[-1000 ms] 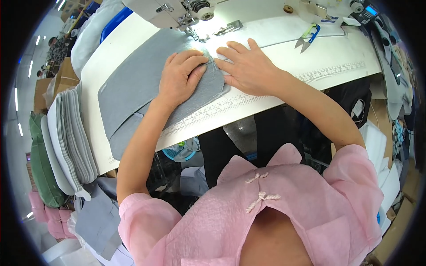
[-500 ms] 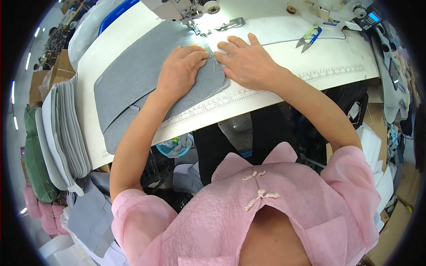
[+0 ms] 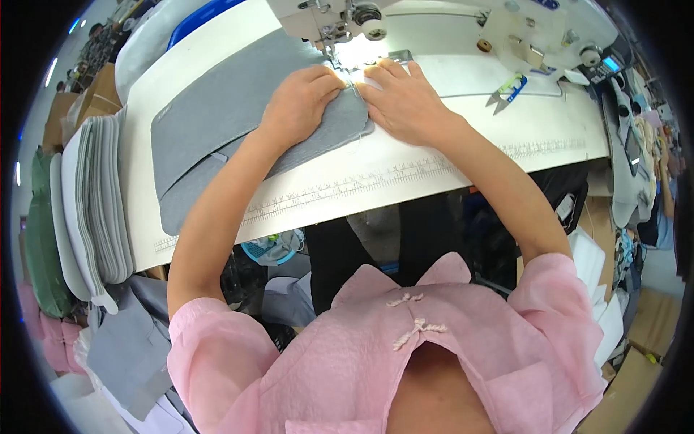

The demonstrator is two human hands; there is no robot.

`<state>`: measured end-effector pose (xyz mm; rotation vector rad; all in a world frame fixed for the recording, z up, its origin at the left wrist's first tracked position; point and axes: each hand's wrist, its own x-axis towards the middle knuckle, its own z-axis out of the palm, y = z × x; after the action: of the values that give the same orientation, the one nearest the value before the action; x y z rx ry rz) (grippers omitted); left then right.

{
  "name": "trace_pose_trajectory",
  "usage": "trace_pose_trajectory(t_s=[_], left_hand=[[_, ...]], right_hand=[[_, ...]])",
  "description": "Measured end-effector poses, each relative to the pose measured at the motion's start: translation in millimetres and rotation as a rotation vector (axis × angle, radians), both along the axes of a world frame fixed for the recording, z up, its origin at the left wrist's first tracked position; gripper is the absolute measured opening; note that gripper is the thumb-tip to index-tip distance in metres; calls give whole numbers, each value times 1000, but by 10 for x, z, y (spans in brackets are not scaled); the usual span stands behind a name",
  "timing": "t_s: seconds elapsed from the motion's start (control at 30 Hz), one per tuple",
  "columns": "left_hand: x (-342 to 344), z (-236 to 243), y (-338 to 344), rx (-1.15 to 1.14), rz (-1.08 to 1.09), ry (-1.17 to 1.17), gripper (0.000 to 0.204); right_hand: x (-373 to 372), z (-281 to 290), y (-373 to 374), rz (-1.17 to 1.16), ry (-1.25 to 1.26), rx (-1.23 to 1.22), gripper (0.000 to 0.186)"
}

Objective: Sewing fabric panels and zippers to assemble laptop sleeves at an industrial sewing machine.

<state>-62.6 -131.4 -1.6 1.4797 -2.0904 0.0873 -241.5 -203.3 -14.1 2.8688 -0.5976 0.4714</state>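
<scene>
Grey fabric [image 3: 210, 105] at sewing machine [image 3: 318, 18].
My left hand [image 3: 298, 106] lies atop, right hand [image 3: 406, 103] at right edge; I cannot tell if pinching.

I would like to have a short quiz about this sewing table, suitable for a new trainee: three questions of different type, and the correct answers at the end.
1. True or false: the thread snips lie on the table to the right of the right hand.

2. Multiple choice: what does the left hand rest on?
A) the thread snips
B) the grey fabric
C) a spool

3. Short answer: what is marked along the near edge of the table?

Key:
1. True.
2. B.
3. A measuring scale.
</scene>
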Motion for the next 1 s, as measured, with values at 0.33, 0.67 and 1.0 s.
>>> trace_pose_trajectory(t_s=[0.33, 0.67, 1.0], left_hand=[[15, 20, 12, 35, 7, -4, 14], [-28, 86, 48, 51, 123, -273, 17], [-37, 16, 132, 97, 133, -275, 24]], right_hand=[[39, -21, -136, 89, -64, -222, 25], [89, 50, 1, -59, 132, -389, 22], [125, -16, -21, -74, -38, -253, 22]])
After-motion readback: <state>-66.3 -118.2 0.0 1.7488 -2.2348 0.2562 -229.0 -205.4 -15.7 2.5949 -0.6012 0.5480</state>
